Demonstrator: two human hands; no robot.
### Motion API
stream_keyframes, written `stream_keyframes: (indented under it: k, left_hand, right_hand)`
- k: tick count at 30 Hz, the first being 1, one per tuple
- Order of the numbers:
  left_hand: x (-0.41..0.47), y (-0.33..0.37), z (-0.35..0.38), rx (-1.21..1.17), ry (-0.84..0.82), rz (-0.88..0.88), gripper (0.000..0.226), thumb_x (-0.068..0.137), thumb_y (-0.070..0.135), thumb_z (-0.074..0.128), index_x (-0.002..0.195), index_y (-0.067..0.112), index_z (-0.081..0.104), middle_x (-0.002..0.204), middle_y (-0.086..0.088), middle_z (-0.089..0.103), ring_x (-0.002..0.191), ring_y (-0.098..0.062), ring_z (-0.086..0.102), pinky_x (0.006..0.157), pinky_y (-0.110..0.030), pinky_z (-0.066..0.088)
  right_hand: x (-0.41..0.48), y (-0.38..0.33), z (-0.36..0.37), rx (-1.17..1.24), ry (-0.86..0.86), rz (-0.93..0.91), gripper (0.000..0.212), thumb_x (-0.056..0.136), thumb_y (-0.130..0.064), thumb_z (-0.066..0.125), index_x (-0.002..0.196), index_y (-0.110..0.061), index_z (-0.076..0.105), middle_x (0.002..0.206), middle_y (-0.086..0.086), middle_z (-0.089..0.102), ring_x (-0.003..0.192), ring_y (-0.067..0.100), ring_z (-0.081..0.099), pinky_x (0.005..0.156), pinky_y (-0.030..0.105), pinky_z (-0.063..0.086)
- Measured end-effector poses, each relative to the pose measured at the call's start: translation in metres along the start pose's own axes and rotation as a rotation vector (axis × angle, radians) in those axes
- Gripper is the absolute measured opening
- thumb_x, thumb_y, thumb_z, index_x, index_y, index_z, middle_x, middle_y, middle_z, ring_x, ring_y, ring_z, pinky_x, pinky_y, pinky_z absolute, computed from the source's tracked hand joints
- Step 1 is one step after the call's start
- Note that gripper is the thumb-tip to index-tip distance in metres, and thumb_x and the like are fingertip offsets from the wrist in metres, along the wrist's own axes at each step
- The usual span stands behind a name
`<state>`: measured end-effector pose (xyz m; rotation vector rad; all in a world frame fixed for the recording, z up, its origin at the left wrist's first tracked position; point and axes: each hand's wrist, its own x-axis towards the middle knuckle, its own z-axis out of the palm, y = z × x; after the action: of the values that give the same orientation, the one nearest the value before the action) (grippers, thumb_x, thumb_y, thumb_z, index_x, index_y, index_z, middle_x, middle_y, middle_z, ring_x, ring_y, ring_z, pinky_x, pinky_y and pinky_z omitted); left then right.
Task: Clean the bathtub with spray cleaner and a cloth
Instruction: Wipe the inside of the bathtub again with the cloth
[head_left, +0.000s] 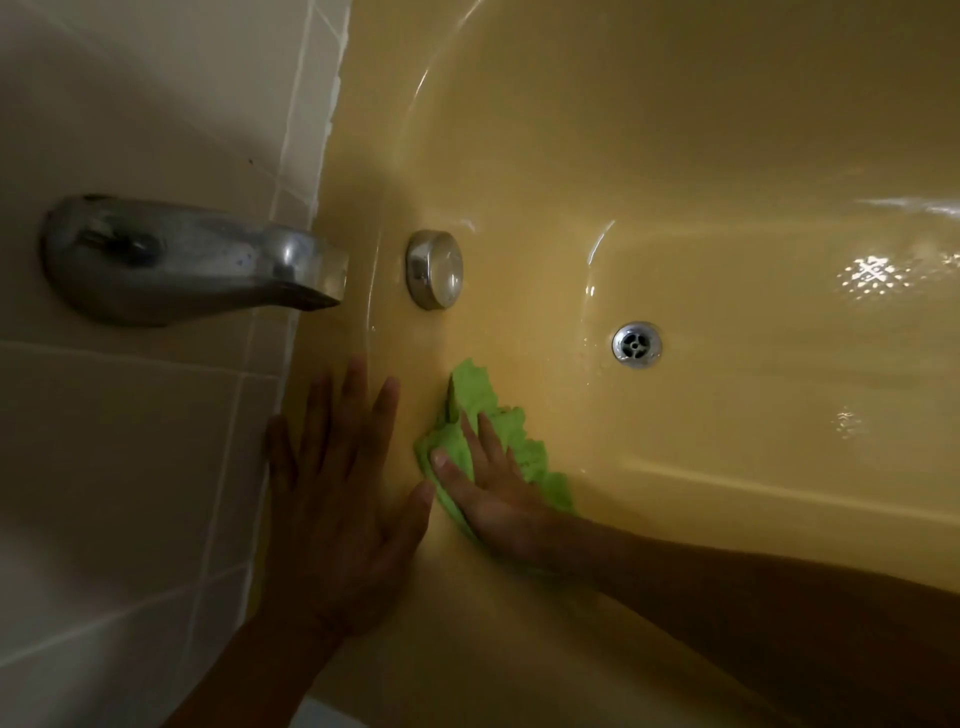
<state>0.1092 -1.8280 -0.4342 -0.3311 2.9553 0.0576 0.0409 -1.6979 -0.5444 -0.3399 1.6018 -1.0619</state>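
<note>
Two bare forearms reach in from the bottom edge, the right one crossing from the lower right corner. At its end the right hand (493, 499) lies flat on a crumpled lime-green cloth (475, 389), fingers straight and spread and thumb stretched out along the fabric, pressing rather than clutching it. The cloth is spread against the sloping end wall of the yellow bathtub (675, 156), with its ragged edge sticking out beyond the fingertips and along the hand's outer side. Just beside the thumb, the left hand (343, 499) rests palm-down and holds nothing, fingers splayed on the tub's rim where it meets the wall tiles (130, 441). Beyond the right fingertips, a round chrome overflow cover (435, 269) sits on the same end wall. To the outer side of that hand, on the wet, glistening tub floor, is the metal drain (637, 344). Past the left hand's fingers, a dull chrome tub spout (182, 260) juts from the tiles toward the tub.
</note>
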Motion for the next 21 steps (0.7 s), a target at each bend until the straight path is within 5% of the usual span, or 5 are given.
stream_keyframes:
  k: [2, 11, 15, 21]
  left_hand:
    - [0.000, 0.000, -0.001, -0.017, 0.003, 0.001, 0.076, 0.100, 0.063, 0.023, 0.166, 0.026, 0.009, 0.174, -0.004, 0.003, 0.160, -0.030, 0.002, 0.121, -0.069, 0.008]
    - [0.003, -0.002, -0.001, -0.028, 0.000, -0.011, 0.073, 0.099, 0.052, 0.031, 0.165, 0.024, 0.016, 0.173, -0.003, 0.006, 0.160, -0.028, 0.003, 0.121, -0.068, 0.010]
    - [0.004, -0.003, -0.001, -0.016, 0.013, -0.004, 0.072, 0.100, 0.050, 0.031, 0.165, 0.024, 0.016, 0.174, -0.003, 0.005, 0.160, -0.027, 0.003, 0.122, -0.067, 0.010]
    - [0.004, -0.005, -0.001, -0.024, 0.020, -0.008, 0.072, 0.099, 0.049, 0.032, 0.165, 0.022, 0.018, 0.173, -0.004, 0.006, 0.160, -0.029, 0.003, 0.123, -0.066, 0.010]
  right_hand:
    - [-0.025, -0.001, -0.003, -0.057, -0.070, -0.068, 0.056, 0.078, -0.094, 0.020, 0.111, -0.087, -0.025, 0.163, -0.024, -0.025, 0.155, 0.029, -0.016, 0.121, 0.066, 0.000]
    - [-0.104, 0.020, -0.055, -0.364, -0.369, 0.021, 0.061, 0.079, -0.086, 0.014, 0.128, -0.073, -0.020, 0.166, -0.022, -0.019, 0.156, 0.016, -0.012, 0.124, 0.059, -0.002]
    - [-0.092, 0.052, -0.064, -0.404, -0.347, 0.165, 0.084, 0.077, -0.088, 0.012, 0.153, -0.058, -0.007, 0.169, -0.018, -0.012, 0.157, 0.020, -0.008, 0.122, 0.064, -0.001]
    - [-0.058, 0.079, -0.057, -0.424, -0.251, 0.263, 0.115, 0.049, -0.108, -0.003, 0.153, -0.060, -0.005, 0.170, -0.013, -0.006, 0.157, 0.031, -0.003, 0.119, 0.071, 0.000]
